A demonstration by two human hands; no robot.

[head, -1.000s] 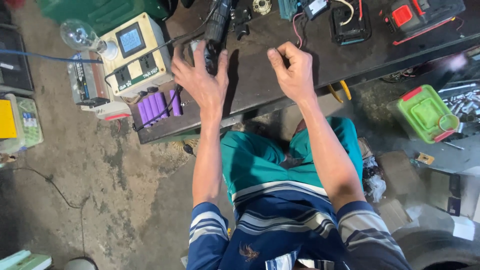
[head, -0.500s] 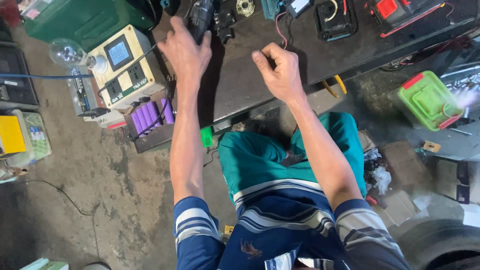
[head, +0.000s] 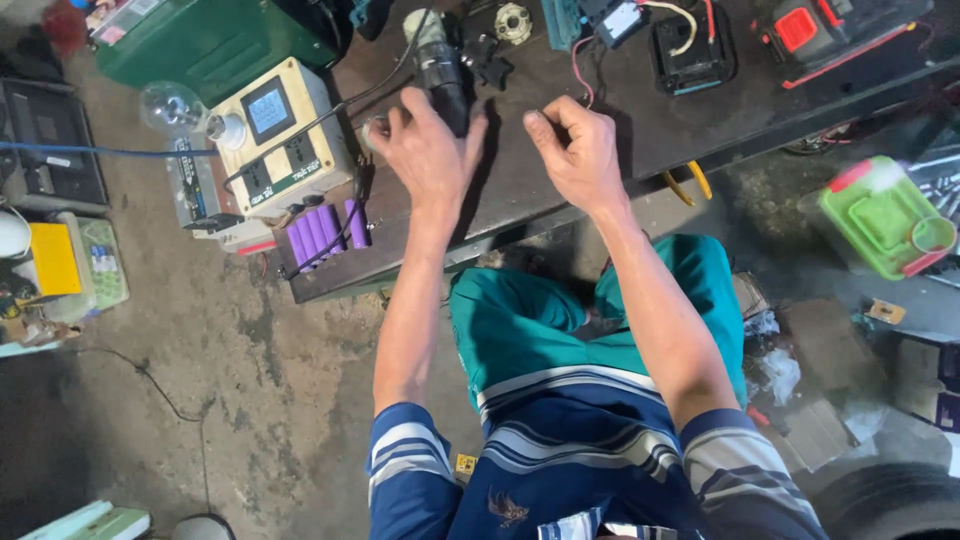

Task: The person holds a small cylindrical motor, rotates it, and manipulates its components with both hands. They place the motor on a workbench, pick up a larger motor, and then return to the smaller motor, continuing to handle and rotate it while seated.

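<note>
While both forearms are stretched over the near edge of the dark bench (head: 640,150), the left hand (head: 430,150) is laid on a black motor (head: 445,85), fingers spread wide over its near end; a closed grasp is not seen. The right hand (head: 575,150) is held curled just beside it, thumb and forefinger pinched narrowly; whether anything is held there cannot be told. A red wire (head: 578,75) is seen running up from that hand toward a small board (head: 615,18).

The motor is found near the bench's left end, lying lengthwise away from the person. Bare bench top is noted between and right of the hands, up to the near edge.

Left of the motor, a cream meter box (head: 280,135) with a bulb (head: 175,108) is set at the bench end, with a purple cell pack (head: 325,232) just below it; a black cable (head: 350,105) is crossed toward the motor. Beyond the hands, a black battery case (head: 690,45) and a red-and-black pack (head: 820,30) are placed. Yellow-handled pliers (head: 685,185) are hung over the near edge at right. A green tray (head: 880,220) is seen on the floor, well apart.
</note>
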